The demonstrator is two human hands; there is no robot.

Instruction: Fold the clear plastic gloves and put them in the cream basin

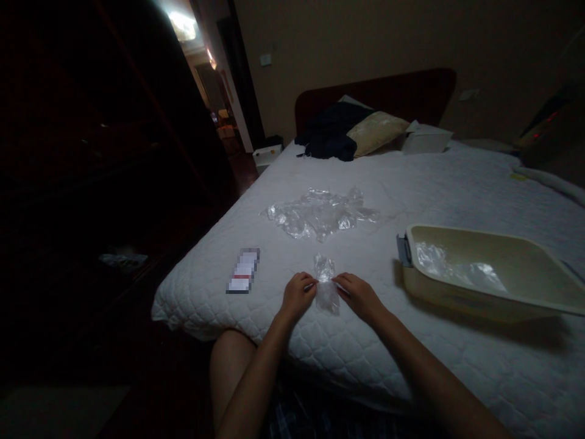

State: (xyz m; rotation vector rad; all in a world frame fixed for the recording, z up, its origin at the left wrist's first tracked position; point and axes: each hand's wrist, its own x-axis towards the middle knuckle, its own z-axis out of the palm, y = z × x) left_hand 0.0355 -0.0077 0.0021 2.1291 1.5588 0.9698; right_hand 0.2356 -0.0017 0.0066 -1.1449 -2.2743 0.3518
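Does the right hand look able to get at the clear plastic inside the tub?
Probably yes: the tub is open-topped, and only its wall stands between the right hand and the clear plastic. The hand would likely first release the small plastic piece it pinches.

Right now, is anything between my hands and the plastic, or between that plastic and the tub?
Nothing visible at your hands: the left hand and right hand both pinch the plastic. Toward the tub, your right hand stands between, then the tub's own raised side; I see nothing else blocking.
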